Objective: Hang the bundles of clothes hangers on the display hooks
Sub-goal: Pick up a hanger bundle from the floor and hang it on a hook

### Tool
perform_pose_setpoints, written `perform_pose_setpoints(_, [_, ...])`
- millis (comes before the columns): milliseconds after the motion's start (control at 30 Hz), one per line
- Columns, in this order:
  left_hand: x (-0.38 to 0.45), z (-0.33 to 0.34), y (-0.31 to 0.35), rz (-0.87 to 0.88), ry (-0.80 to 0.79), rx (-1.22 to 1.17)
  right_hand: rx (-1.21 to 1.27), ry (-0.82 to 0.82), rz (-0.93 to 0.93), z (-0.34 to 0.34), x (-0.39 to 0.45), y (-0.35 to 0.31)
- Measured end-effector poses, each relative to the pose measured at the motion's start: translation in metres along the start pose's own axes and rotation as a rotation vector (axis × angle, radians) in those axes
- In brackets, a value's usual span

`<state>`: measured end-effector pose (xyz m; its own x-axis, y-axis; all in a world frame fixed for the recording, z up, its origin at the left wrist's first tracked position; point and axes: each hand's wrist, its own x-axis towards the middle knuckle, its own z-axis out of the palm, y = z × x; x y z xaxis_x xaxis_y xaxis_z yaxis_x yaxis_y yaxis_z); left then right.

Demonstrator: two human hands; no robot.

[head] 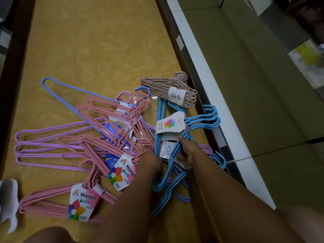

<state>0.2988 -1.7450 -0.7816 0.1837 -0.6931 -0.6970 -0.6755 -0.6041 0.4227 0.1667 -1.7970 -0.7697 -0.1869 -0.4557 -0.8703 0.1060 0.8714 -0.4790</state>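
Bundles of clothes hangers lie in a heap on the yellow floor. My right hand grips a light-blue bundle by its wires, just below its white label. My left hand reaches down into the heap beside the blue bundles; its fingers are hidden, so what it holds cannot be told. Pink bundles with "Hanger" labels lie to the left, over purple hangers. A beige bundle sits at the far end. No display hooks are in view.
A white-edged shelf base runs diagonally along the right of the heap, with grey-green floor beyond it. A dark shelf edge borders the left. A grey shoe stands at the lower left. My knee shows at the bottom.
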Motion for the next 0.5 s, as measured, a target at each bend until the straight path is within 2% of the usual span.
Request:
perform_pose_setpoints(167, [-0.005, -0.01, 0.004, -0.009, 0.059, -0.195, 0.038, -0.007, 0.021, 0.004, -0.01, -0.005])
perform_pose_setpoints(267, [-0.011, -0.007, 0.009, -0.049, -0.032, -0.312, 0.104, -0.018, 0.02, 0.012, -0.016, -0.008])
perform_pose_setpoints(400, [-0.018, 0.001, 0.01, -0.074, -0.002, -0.307, 0.094, 0.014, -0.012, 0.016, -0.024, -0.014])
perform_pose_setpoints(500, [-0.017, -0.001, 0.008, -0.063, -0.009, -0.217, 0.08, 0.006, -0.003, 0.015, -0.03, -0.017])
